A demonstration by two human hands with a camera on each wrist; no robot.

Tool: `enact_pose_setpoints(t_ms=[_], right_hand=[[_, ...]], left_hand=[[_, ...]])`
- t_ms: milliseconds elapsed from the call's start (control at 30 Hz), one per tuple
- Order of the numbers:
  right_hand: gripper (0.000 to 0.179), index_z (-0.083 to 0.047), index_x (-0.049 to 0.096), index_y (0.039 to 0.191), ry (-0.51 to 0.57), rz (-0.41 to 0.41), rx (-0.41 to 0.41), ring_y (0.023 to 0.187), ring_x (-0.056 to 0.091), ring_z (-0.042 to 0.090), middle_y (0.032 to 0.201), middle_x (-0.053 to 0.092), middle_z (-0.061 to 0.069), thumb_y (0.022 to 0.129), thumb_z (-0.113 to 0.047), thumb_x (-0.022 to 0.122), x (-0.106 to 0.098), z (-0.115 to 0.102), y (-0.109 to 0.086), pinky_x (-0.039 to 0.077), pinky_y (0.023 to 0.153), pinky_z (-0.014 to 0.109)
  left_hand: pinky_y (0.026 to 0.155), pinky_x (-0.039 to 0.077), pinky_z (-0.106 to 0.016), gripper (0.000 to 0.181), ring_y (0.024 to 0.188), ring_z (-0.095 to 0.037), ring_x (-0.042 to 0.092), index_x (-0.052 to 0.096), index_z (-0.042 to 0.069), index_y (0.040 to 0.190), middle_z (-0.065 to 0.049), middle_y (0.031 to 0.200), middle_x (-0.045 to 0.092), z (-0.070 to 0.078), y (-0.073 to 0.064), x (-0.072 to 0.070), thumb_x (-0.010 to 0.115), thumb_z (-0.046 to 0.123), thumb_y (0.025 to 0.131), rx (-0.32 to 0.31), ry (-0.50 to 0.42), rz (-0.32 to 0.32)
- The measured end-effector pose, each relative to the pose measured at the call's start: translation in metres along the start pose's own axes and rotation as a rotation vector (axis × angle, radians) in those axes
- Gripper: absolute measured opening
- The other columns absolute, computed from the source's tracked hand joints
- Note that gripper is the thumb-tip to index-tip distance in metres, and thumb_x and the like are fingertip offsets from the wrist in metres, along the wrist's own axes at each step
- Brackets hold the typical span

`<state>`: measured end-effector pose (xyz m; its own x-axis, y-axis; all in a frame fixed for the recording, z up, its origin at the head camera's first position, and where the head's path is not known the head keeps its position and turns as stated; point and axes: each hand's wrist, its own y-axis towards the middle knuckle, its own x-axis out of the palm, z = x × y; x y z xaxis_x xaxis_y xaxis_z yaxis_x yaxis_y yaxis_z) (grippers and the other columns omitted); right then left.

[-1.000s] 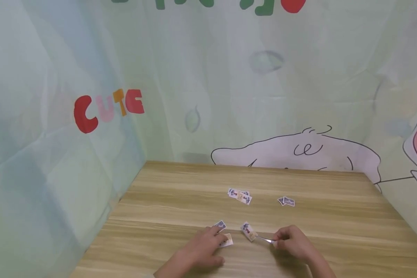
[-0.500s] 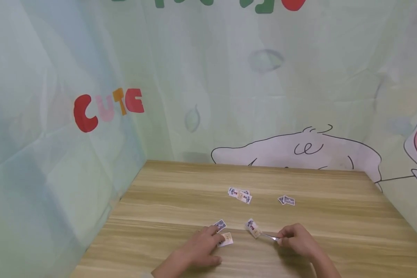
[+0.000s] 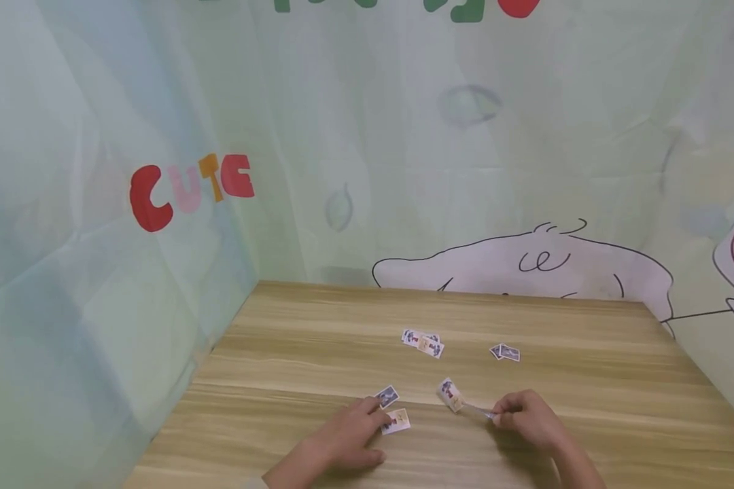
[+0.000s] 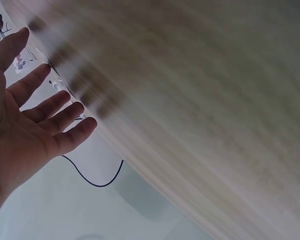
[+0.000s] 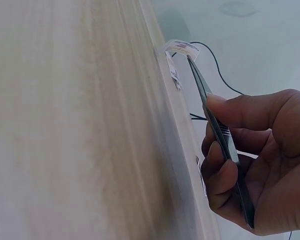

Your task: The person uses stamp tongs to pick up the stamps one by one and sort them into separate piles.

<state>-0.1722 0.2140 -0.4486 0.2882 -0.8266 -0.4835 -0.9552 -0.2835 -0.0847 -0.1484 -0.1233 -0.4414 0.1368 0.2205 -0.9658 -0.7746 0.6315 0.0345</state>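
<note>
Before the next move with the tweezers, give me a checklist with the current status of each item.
1. Right hand grips the tweezers: ok.
2. Held card caught in the tweezers: ok, pinched near one end.
3. Held card flat: not ok, it bows in the right wrist view.
4. Held card apart from the far light cards and far dark cards: ok.
5. Left hand off the near dark card and near light card: cannot tell; it overlaps both in the head view.

A wood-grain table [image 3: 293, 356] stands before creased, pale green walls [image 3: 391, 142] bearing the multicolored word "CUTE" [image 3: 194, 189] and a black-outlined cartoon figure [image 3: 489, 272].
</note>
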Motion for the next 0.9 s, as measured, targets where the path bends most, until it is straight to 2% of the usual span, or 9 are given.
enact_pose_setpoints(t_ms=[200,333,567,900], right_hand=[[0.009,0.004,0.066,0.082,-0.009,0.012,-0.012,0.067,0.048,0.019,0.073,0.060,0.005,0.075,-0.002,0.066,-0.002,-0.001,0.008,0.040,0.060,0.030],[0.010,0.005,0.066,0.083,-0.026,0.019,-0.024,0.067,0.049,0.019,0.072,0.060,0.005,0.075,0.000,0.064,-0.003,-0.003,0.014,0.041,0.061,0.030],[0.012,0.004,0.067,0.085,-0.035,0.060,0.027,0.067,0.049,0.019,0.073,0.060,0.005,0.074,-0.001,0.064,-0.002,-0.008,0.025,0.041,0.061,0.031],[0.009,0.002,0.066,0.084,-0.001,0.096,0.081,0.070,0.049,0.021,0.074,0.058,0.005,0.075,-0.001,0.065,0.001,-0.012,0.039,0.040,0.062,0.032]], left_hand=[[0.092,0.042,-0.040,0.052,0.112,-0.023,0.048,0.060,0.013,0.120,-0.010,0.124,0.051,-0.003,0.000,0.001,0.071,0.036,0.075,-0.005,-0.005,-0.014],[0.092,0.042,-0.040,0.052,0.113,-0.023,0.047,0.059,0.012,0.121,-0.010,0.124,0.050,-0.005,0.000,0.002,0.071,0.036,0.076,0.002,-0.005,-0.016],[0.092,0.042,-0.039,0.054,0.112,-0.023,0.048,0.057,0.012,0.124,-0.010,0.126,0.049,-0.007,0.001,0.001,0.070,0.035,0.077,0.005,-0.031,-0.013],[0.097,0.038,-0.040,0.045,0.118,-0.025,0.045,0.061,0.015,0.117,-0.010,0.128,0.050,-0.013,0.002,0.002,0.070,0.034,0.077,0.036,-0.024,-0.013]])
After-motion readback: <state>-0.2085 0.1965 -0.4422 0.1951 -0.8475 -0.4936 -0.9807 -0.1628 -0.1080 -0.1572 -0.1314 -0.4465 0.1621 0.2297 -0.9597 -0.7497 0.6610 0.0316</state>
